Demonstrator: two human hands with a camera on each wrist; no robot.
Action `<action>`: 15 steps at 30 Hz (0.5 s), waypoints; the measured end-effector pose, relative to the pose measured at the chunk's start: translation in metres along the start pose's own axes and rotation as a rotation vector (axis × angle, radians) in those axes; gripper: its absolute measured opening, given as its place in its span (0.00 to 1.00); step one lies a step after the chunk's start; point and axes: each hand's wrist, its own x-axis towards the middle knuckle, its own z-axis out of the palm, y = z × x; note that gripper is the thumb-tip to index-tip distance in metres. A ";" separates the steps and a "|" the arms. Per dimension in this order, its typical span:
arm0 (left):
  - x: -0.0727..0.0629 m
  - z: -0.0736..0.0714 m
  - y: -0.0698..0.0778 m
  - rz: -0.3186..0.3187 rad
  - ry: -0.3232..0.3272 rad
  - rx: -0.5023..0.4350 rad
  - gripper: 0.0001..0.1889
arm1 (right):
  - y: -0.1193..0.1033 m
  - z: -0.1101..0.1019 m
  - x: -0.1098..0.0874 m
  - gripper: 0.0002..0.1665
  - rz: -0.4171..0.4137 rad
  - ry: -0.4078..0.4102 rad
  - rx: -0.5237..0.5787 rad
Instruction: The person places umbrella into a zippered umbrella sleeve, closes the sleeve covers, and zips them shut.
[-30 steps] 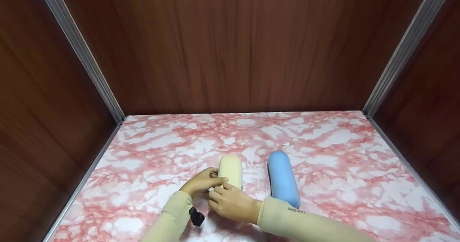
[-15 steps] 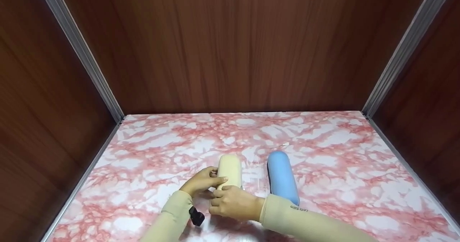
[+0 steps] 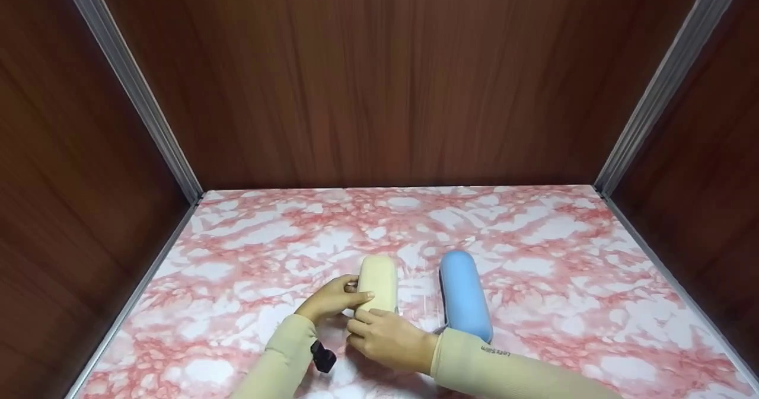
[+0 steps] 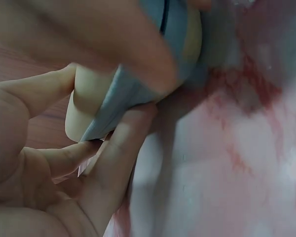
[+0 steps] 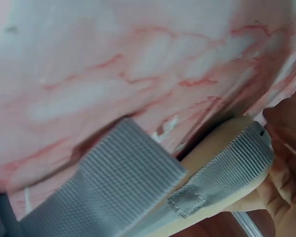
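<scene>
A cream zip case (image 3: 378, 275) with rounded ends lies on the table in front of me. A grey fabric band (image 5: 232, 165) runs along its side. My left hand (image 3: 331, 299) grips the case from the left, thumb on top and fingers against the side. At the near end, my right hand (image 3: 388, 337) has curled fingers on the case. In the left wrist view the right hand (image 4: 113, 39) is blurred and crosses the grey band, where a dark zip line shows. No zip pull can be made out between its fingers.
A blue case (image 3: 465, 295) of similar shape lies to the right, its near end close to my right sleeve (image 3: 474, 357). The red-and-white marbled table (image 3: 267, 230) meets brown wood-look panels (image 3: 379, 79) at the back and sides.
My right hand has shifted slightly right and towards me, away from my left thumb, at the near end of the cream case. My left hand and both cases stay nearly still.
</scene>
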 end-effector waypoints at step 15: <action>-0.001 0.002 -0.002 0.005 0.045 0.055 0.33 | -0.010 0.003 0.015 0.09 0.114 -0.063 -0.081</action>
